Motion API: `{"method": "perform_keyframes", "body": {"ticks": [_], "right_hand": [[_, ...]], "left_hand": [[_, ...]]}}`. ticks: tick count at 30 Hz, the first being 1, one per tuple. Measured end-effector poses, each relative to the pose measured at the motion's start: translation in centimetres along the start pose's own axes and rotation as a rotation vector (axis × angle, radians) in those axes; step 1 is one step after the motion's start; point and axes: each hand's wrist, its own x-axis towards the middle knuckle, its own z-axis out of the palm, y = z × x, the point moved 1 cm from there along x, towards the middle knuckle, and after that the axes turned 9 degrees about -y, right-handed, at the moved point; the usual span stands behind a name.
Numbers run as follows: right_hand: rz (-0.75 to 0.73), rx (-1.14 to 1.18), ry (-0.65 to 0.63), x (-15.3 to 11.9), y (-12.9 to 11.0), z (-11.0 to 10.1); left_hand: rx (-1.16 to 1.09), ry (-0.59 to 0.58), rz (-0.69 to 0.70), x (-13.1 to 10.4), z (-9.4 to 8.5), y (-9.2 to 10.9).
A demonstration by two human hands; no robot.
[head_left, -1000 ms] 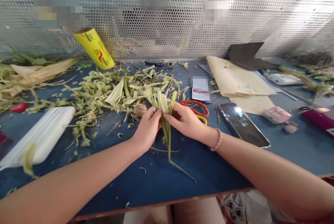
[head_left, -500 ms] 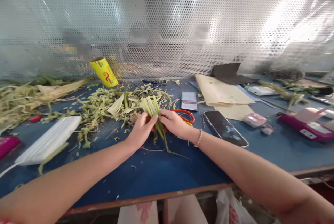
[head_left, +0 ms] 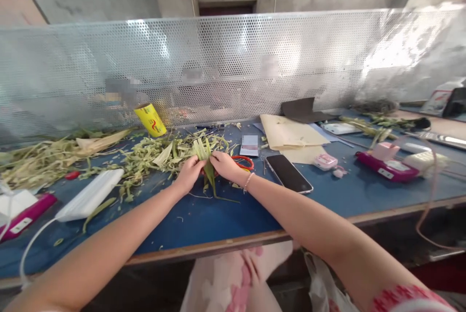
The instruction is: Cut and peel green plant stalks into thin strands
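- Between the fingers, what's there?
- Green leaf strips [head_left: 209, 174]. Left fingers [head_left: 198, 162] and right fingers [head_left: 216, 156] both pinched on them, closed narrow. Tops fan out above the fingers, thin tail trails below over the blue table [head_left: 218, 227].
- Beyond the fingers?
- Leaf scraps [head_left: 141, 159], loose heap, spreading left. Yellow tube [head_left: 152, 120] past that, tilted.
- Right of the fingers?
- Red loop handle [head_left: 246, 158] just beside the right hand, phone [head_left: 289, 173] farther out, lying flat.
- Left?
- White flat pack [head_left: 91, 194], near the left forearm.
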Motion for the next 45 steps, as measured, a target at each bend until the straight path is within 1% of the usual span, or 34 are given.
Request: {"method": "perform_keyframes", "body": {"ticks": [2,5,9,12,14,18,22,25,28,31,35,37,41,45], "right_hand": [[0.010,0.023,-0.028,0.1,0.2,0.1],[0.015,0.053,-0.052,0.3,0.5,0.3],[0.011,0.125,-0.114,0.4,1.0,0.6],[0.000,0.184,-0.118,0.3,1.1,0.7],[-0.033,0.187,-0.089,0.2,1.1,0.7],[-0.122,0.153,0.005,-0.4,0.7,0.8],[-0.175,-0.007,0.129,-1.0,0.0,0.8],[-0.188,-0.087,0.164,-1.3,-0.4,0.8],[-0.187,-0.129,0.163,-1.3,-0.4,0.7],[-0.178,-0.167,0.154,-1.3,-0.3,0.6],[-0.112,-0.157,0.090,-1.2,-0.1,0.4],[-0.094,-0.172,0.086,-1.2,-0.1,0.3],[-0.064,-0.224,0.101,-1.1,-0.1,0.0],[-0.051,-0.195,0.108,-1.0,0.1,-0.3]], "left_hand": [[-0.081,0.012,-0.006,0.0,0.3,0.1],[-0.123,0.030,-0.014,-0.1,0.3,0.0],[-0.037,0.016,-0.043,-0.2,-0.4,-0.3],[-0.022,-0.009,-0.041,-0.4,-0.5,-0.3],[-0.087,-0.014,-0.043,-0.6,-0.3,-0.1],[-0.276,0.024,-0.070,-0.9,0.7,0.5],[-0.423,0.062,-0.071,-1.1,1.2,0.9],[-0.469,0.069,-0.085,-1.1,1.4,1.1],[-0.454,0.056,-0.085,-1.2,1.5,1.0],[-0.391,0.083,-0.077,-1.2,1.5,0.7],[-0.247,0.100,-0.014,-1.0,0.9,0.4],[-0.192,0.092,-0.002,-0.8,0.5,0.3],[-0.096,0.082,-0.017,-0.6,-0.1,0.2],[-0.098,0.057,-0.076,-0.6,-0.1,0.6]]}}
